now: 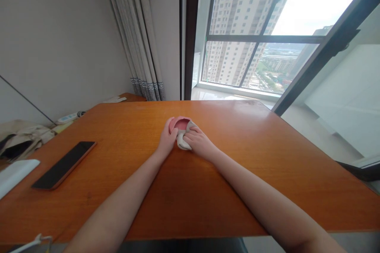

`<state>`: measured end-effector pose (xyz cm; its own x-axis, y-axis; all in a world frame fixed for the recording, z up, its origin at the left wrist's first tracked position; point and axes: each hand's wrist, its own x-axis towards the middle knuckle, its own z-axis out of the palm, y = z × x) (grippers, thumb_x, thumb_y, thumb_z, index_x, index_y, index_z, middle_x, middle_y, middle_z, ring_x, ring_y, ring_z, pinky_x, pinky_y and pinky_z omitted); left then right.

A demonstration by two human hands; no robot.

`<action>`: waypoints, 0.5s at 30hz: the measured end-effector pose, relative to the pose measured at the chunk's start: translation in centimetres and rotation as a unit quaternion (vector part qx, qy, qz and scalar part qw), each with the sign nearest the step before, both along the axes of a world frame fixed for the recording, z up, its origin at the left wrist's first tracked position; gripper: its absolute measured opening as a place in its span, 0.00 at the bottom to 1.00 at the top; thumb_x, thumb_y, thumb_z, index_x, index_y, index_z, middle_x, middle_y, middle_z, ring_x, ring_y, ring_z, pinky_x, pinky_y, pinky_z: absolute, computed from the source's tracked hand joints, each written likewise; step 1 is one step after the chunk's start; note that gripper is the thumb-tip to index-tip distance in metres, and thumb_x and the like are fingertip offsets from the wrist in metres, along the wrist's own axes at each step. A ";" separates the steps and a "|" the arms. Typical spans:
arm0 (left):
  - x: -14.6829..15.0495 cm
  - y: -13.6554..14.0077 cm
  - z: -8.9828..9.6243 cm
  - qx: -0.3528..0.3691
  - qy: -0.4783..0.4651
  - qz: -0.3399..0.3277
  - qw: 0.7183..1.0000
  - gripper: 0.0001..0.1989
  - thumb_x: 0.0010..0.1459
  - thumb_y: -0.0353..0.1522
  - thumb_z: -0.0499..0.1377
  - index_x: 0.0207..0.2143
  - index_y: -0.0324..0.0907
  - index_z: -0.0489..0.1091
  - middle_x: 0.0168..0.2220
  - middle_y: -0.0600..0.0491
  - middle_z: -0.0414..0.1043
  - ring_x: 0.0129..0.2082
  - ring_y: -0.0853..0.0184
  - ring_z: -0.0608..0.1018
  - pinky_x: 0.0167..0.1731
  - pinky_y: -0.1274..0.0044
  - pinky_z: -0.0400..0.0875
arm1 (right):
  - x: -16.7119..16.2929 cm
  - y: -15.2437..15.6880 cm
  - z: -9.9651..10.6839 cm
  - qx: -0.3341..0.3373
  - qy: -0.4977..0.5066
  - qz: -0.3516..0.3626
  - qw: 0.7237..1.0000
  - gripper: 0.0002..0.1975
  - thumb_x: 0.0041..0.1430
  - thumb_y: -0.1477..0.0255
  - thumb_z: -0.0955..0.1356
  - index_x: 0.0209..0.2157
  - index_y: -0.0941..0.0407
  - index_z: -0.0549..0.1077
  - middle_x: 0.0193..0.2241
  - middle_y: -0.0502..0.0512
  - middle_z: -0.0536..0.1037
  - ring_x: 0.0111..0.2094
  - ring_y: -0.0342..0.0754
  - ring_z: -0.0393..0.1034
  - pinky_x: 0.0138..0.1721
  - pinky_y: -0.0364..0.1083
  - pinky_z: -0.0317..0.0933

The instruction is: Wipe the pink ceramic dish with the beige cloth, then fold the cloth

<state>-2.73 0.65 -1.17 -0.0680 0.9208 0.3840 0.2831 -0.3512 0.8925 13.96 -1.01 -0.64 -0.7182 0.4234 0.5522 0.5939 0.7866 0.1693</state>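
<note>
A small pink bowl (180,122) is tilted over the wooden table, its hollow inside facing me. My left hand (168,136) is closed on the bowl's left side, thumb at the near rim. In my right hand (199,140) is a whitish cloth (183,141), bunched up and pressed against the right side and near rim of the bowl. Part of the cloth hangs below the fingers. The right fingertips are partly sunk in its folds.
The wooden table (118,126) spreads around both hands. A dark tablet-like device (65,165) lies on the left, beside a white object (18,174) at the edge. A beige bag (26,136) and a power strip (69,118) sit beyond the left edge. A window stands behind.
</note>
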 end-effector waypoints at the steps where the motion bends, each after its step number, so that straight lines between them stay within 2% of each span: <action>1: -0.4 0.0 0.3 0.010 0.028 -0.009 1.000 0.23 0.52 0.31 0.53 0.52 0.42 0.61 0.55 0.48 0.64 0.56 0.61 0.65 0.58 0.68 0.55 | 0.2 0.1 0.2 0.005 -0.008 0.005 1.000 0.11 0.63 0.77 0.58 0.30 0.55 0.69 0.27 0.51 0.72 0.34 0.44 0.64 0.54 0.47 0.50; 3: -0.5 -0.5 0.8 0.021 0.055 -0.010 0.998 0.28 0.50 0.31 0.57 0.56 0.44 0.58 0.55 0.48 0.64 0.56 0.60 0.65 0.58 0.67 0.55 | 0.4 0.2 0.2 0.021 -0.008 0.003 1.000 0.12 0.63 0.77 0.58 0.31 0.55 0.69 0.28 0.51 0.72 0.35 0.45 0.64 0.54 0.48 0.49; 6: 1.0 -1.7 0.5 0.013 -0.020 0.049 0.999 0.37 0.49 0.35 0.60 0.60 0.44 0.49 0.55 0.46 0.63 0.55 0.60 0.67 0.55 0.68 0.60 | 0.2 -0.2 -0.1 0.034 0.018 -0.015 0.999 0.11 0.63 0.77 0.58 0.32 0.55 0.70 0.28 0.52 0.72 0.34 0.45 0.63 0.52 0.48 0.51; 8: 2.0 -2.1 0.1 0.003 -0.080 0.078 0.994 0.34 0.50 0.36 0.59 0.58 0.43 0.51 0.54 0.46 0.63 0.53 0.62 0.68 0.53 0.70 0.62 | -0.3 -0.6 -0.3 0.022 0.040 -0.028 0.999 0.10 0.62 0.77 0.59 0.33 0.56 0.70 0.28 0.52 0.72 0.33 0.46 0.62 0.50 0.48 0.51; 10: 2.1 -2.0 0.0 -0.003 -0.085 0.068 0.994 0.24 0.52 0.34 0.57 0.52 0.42 0.58 0.50 0.47 0.65 0.50 0.63 0.70 0.53 0.70 0.62 | -0.6 -0.9 -0.3 0.001 0.040 -0.022 0.999 0.09 0.62 0.77 0.59 0.33 0.57 0.70 0.28 0.52 0.71 0.33 0.46 0.62 0.50 0.48 0.52; 12: 1.3 -1.4 0.3 -0.003 -0.049 0.047 0.998 0.18 0.52 0.31 0.54 0.47 0.41 0.62 0.47 0.48 0.68 0.48 0.62 0.71 0.53 0.69 0.62 | -0.8 -1.1 0.0 -0.010 0.020 -0.003 1.000 0.09 0.62 0.77 0.59 0.32 0.57 0.69 0.28 0.51 0.71 0.33 0.45 0.62 0.49 0.48 0.51; 15: -0.3 -0.8 1.2 0.012 0.028 0.031 0.999 0.21 0.49 0.28 0.54 0.48 0.42 0.64 0.50 0.48 0.68 0.52 0.60 0.69 0.56 0.67 0.59 | -0.8 -1.0 0.3 -0.004 -0.004 -0.002 1.000 0.09 0.63 0.76 0.59 0.33 0.56 0.69 0.29 0.52 0.71 0.34 0.46 0.61 0.48 0.48 0.51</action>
<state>-3.01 -0.12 0.01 -0.1028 0.9059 0.4108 0.3535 -0.3527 0.8664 13.18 -2.06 -0.35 -0.7210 0.4308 0.5428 0.5957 0.7855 0.1678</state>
